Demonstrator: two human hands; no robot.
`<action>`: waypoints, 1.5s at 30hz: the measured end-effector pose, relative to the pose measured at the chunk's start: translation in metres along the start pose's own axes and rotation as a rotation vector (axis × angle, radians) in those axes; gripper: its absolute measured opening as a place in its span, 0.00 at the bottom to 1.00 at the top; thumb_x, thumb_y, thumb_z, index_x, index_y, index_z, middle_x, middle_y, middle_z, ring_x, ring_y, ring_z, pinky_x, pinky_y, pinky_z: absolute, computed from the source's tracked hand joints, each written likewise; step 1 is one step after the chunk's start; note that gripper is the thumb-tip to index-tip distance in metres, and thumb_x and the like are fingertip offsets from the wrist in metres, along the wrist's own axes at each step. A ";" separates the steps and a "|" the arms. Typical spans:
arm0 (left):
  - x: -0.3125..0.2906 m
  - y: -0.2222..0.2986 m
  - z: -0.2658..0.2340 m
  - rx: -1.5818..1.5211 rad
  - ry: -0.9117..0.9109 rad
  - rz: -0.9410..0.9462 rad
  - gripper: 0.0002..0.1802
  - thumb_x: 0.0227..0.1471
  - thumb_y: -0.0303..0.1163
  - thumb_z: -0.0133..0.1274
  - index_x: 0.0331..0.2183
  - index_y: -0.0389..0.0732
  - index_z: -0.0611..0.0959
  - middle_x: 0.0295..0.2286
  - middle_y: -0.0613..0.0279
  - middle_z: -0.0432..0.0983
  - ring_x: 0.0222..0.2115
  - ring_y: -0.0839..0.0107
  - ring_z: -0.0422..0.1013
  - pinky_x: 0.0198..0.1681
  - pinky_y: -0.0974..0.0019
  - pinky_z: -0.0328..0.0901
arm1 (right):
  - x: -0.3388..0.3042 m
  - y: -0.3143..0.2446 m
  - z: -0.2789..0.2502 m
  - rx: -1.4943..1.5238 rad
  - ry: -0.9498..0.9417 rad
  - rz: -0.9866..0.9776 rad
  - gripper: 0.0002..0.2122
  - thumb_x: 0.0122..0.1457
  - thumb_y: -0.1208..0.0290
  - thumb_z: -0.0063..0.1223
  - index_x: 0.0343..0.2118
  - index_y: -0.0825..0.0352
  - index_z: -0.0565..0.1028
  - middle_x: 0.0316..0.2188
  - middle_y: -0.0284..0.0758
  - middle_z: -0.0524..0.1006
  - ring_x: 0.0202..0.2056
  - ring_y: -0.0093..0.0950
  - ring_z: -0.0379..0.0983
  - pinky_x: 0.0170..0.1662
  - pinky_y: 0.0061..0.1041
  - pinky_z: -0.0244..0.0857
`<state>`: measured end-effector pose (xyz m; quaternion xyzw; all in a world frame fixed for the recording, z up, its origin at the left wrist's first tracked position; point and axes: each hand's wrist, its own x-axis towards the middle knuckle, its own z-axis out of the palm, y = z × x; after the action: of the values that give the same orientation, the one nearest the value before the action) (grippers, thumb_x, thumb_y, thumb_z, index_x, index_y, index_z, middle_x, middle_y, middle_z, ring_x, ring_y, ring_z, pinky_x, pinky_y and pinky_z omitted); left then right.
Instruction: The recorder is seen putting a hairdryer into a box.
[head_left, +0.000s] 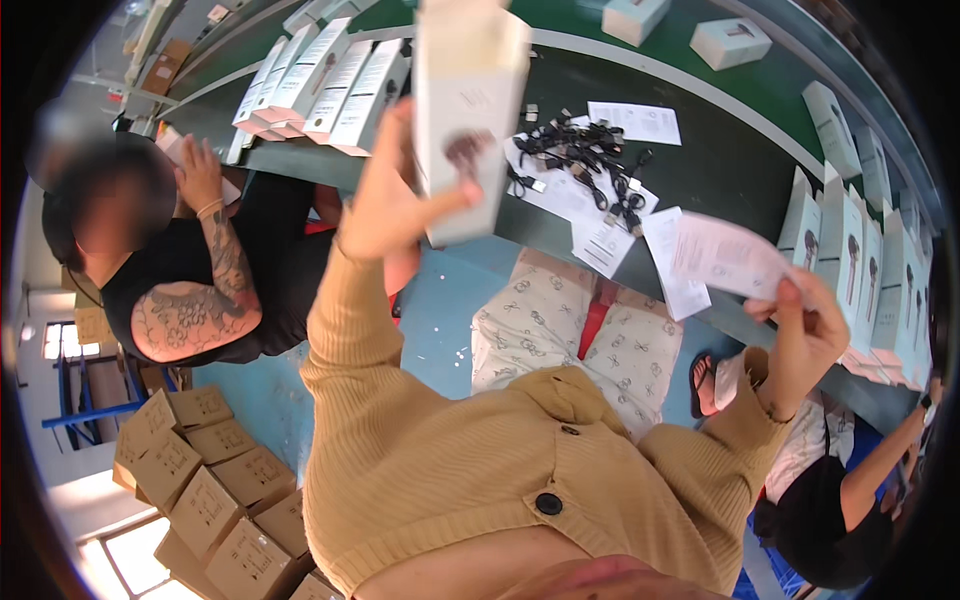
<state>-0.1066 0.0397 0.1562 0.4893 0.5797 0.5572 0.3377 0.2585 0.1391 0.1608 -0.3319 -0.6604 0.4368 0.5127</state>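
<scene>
My left hand (407, 195) is closed around a tall white box (467, 125) with a picture of a dark device on its front. The box is held upright, its top flap raised. Between the fingertips of my right hand (805, 320) is a printed paper sheet (728, 254), its far end lying over another sheet (678, 275) at the table edge. Beyond the hands, a tangled pile of black USB cables (590, 160) lies on the dark table (745, 160), partly on top of more printed papers (560, 193).
Upright white boxes (318, 85) stand in a row at the back left, others (862, 270) at the right. Further boxes (731, 43) lie at the far side. A co-worker (215, 270) sits at left, another (830, 510) at lower right. Cardboard cartons (215, 480) are stacked lower left.
</scene>
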 end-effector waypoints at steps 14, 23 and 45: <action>-0.060 -0.037 0.081 -0.046 -0.446 -0.165 0.53 0.30 0.36 0.72 0.53 0.36 0.57 0.46 0.55 0.64 0.49 0.69 0.61 0.52 0.65 0.56 | 0.043 -0.034 0.031 -0.267 -0.443 -0.188 0.12 0.45 0.88 0.49 0.34 0.70 0.78 0.28 0.39 0.78 0.24 0.23 0.76 0.26 0.17 0.65; -0.093 -0.077 0.086 -0.234 -0.427 -0.206 0.58 0.31 0.39 0.71 0.57 0.37 0.52 0.50 0.54 0.61 0.52 0.66 0.59 0.55 0.63 0.53 | 0.057 -0.011 0.083 -0.293 -0.777 -0.134 0.15 0.45 0.67 0.66 0.36 0.65 0.78 0.24 0.31 0.74 0.20 0.21 0.61 0.22 0.18 0.55; -0.135 -0.112 0.061 -0.291 0.159 -0.093 0.52 0.33 0.34 0.70 0.54 0.37 0.54 0.49 0.53 0.61 0.52 0.64 0.59 0.55 0.59 0.54 | 0.150 0.038 0.193 -0.217 -0.941 -0.162 0.05 0.56 0.77 0.52 0.36 0.68 0.73 0.27 0.27 0.73 0.30 0.13 0.68 0.32 0.13 0.61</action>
<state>-0.0315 -0.0575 0.0166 0.3622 0.5399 0.6560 0.3833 0.0336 0.2413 0.1664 -0.0974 -0.8860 0.4267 0.1533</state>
